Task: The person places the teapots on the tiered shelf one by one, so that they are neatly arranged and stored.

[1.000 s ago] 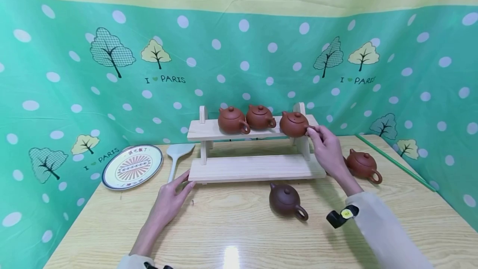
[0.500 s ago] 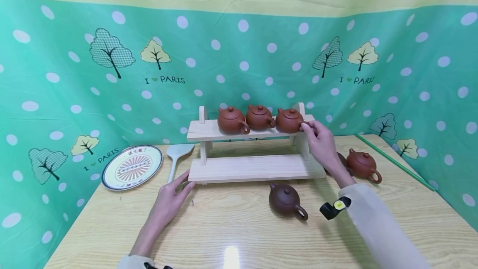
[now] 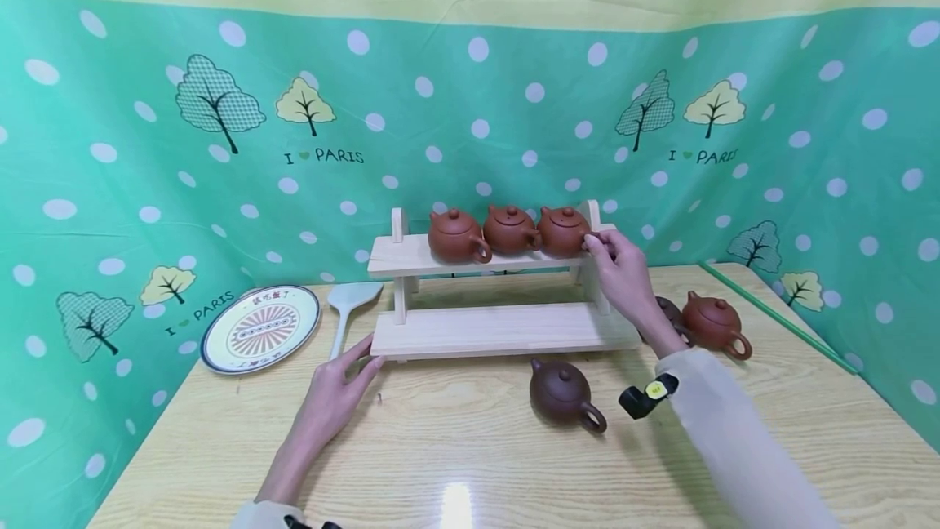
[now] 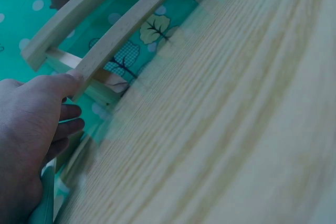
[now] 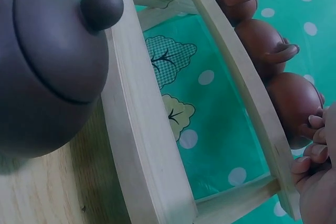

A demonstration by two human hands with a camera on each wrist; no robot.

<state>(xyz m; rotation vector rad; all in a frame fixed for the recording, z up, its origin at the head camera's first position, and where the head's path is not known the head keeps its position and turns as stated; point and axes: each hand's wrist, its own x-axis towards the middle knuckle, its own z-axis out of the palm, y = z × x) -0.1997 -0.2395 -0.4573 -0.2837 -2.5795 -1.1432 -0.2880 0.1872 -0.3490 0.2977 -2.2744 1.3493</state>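
Observation:
On the upper board of a two-tier wooden shelf [image 3: 507, 329], three reddish-brown teapots stand in a row. My right hand [image 3: 624, 276] pinches the handle of the rightmost teapot [image 3: 564, 233], which sits close beside the middle teapot [image 3: 508, 229]. The left teapot [image 3: 455, 235] is at the row's other end. My left hand [image 3: 338, 390] holds the left front corner of the lower board, its thumb [image 4: 65, 83] on the board's edge in the left wrist view. A dark brown teapot [image 3: 560, 393] stands on the table in front of the shelf.
Right of the shelf stand another reddish-brown teapot [image 3: 712, 321] and a dark teapot [image 3: 671, 317] partly hidden by my right forearm. A green stick [image 3: 778, 318] lies at the far right. To the left are a pale spatula [image 3: 351, 300] and a patterned plate [image 3: 260, 329].
My right hand has moved left with the rightmost teapot, bringing it back over the upper board and up beside the middle teapot. The left hand stays on the shelf corner.

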